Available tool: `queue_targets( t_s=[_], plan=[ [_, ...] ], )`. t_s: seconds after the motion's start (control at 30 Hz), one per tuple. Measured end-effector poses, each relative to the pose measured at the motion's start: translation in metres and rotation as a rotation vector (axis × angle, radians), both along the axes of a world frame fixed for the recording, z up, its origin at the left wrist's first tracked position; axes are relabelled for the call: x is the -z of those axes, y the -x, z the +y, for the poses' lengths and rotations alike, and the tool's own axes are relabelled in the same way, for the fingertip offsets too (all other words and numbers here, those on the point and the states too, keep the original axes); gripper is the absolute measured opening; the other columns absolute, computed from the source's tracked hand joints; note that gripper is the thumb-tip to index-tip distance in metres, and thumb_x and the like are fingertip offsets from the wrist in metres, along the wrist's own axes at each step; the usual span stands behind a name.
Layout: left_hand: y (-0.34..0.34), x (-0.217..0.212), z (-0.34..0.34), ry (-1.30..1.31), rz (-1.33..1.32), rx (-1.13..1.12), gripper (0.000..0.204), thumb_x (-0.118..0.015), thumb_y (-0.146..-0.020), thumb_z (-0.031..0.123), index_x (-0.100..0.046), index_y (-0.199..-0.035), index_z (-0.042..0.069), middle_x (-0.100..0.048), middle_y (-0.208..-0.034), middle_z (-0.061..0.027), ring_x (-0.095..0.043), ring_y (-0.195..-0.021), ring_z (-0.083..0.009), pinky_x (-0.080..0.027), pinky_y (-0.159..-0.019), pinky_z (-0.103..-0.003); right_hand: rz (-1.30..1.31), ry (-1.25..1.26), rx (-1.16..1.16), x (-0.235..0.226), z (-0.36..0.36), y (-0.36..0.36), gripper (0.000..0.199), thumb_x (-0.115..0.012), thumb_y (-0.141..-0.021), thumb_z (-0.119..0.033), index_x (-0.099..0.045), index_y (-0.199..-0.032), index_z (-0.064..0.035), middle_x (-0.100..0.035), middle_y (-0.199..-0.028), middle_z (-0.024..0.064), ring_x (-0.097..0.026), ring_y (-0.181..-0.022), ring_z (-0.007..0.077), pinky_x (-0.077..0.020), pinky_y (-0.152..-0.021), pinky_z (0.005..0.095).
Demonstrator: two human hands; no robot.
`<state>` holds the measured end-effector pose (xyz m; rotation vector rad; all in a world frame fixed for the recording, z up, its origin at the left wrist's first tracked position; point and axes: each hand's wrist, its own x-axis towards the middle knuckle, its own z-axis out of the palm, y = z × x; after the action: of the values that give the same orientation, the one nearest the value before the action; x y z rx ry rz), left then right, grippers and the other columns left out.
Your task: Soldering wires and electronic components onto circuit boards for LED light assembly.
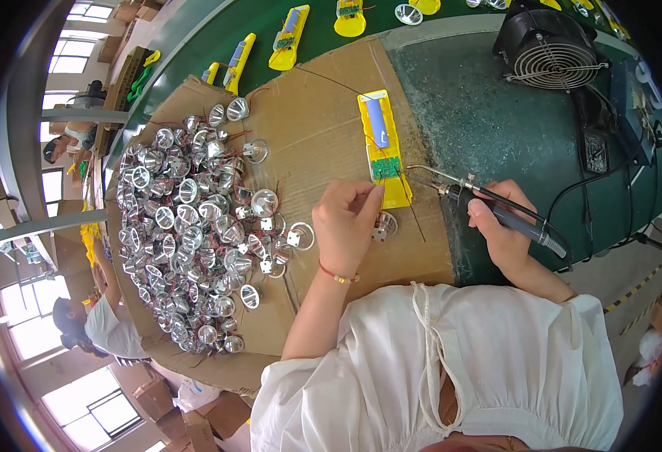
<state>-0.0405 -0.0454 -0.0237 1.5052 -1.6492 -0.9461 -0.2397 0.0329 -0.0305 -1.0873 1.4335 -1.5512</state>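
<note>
A soldering iron is gripped in the right hand, the fingers curled round its dark handle and its metal tip aimed leftward at the green circuit board. That board is seated in a yellow casing lying on a sheet of cardboard, just beyond the fingertips of the left hand. The left fingers are pinched at the casing's near end; whether a wire is held between them cannot be told. A silver reflector is seen just right of the left fingers. A heap of reflectors is piled well left of them.
</note>
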Motion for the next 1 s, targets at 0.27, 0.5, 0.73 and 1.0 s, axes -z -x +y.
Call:
queue_targets(
  t_s=[0.27, 0.5, 0.73, 1.0],
  plan=[
    [0.007, -0.005, 0.002, 0.127, -0.24, 0.055, 0.01, -0.069, -0.074, 0.011, -0.066, -0.076, 0.002, -0.056, -0.064, -0.0081, -0.056, -0.05, -0.016, -0.043, -0.047, -0.027, -0.001, -0.015, 0.0, -0.001, -0.001, -0.001, 0.014, -0.067, -0.077, -0.008, -0.054, -0.081, -0.0013, -0.056, -0.064, 0.0008, -0.049, -0.056, 0.0037, -0.0396, -0.05, 0.0194],
    [0.003, -0.004, 0.004, 0.231, -0.28, 0.028, 0.01, -0.069, -0.074, 0.011, -0.066, -0.077, 0.002, -0.055, -0.064, -0.0073, -0.056, -0.051, -0.0154, -0.043, -0.047, -0.027, -0.014, -0.004, -0.015, -0.002, -0.002, -0.001, 0.014, -0.066, -0.077, -0.007, -0.054, -0.081, -0.0012, -0.057, -0.064, 0.001, -0.049, -0.057, 0.0036, -0.0396, -0.049, 0.0195],
    [0.01, -0.003, 0.006, 0.359, -0.579, 0.069, 0.01, -0.07, -0.071, 0.016, -0.067, -0.077, 0.008, -0.053, -0.062, -0.0048, -0.056, -0.051, -0.0185, -0.043, -0.046, -0.031, 0.015, 0.023, -0.009, 0.001, -0.001, 0.001, 0.013, -0.066, -0.077, -0.006, -0.054, -0.081, -0.0007, -0.057, -0.065, 0.0015, -0.051, -0.057, 0.0038, -0.04, -0.049, 0.0192],
    [0.014, 0.009, 0.005, 0.263, -0.409, -0.022, 0.007, -0.069, -0.07, 0.014, -0.068, -0.075, 0.008, -0.052, -0.058, -0.0054, -0.051, -0.047, -0.0172, -0.039, -0.046, -0.03, 0.011, 0.019, -0.012, 0.001, -0.001, 0.001, 0.013, -0.066, -0.077, -0.006, -0.055, -0.082, -0.0002, -0.057, -0.065, 0.0011, -0.05, -0.056, 0.0035, -0.0399, -0.049, 0.0189]
  ],
)
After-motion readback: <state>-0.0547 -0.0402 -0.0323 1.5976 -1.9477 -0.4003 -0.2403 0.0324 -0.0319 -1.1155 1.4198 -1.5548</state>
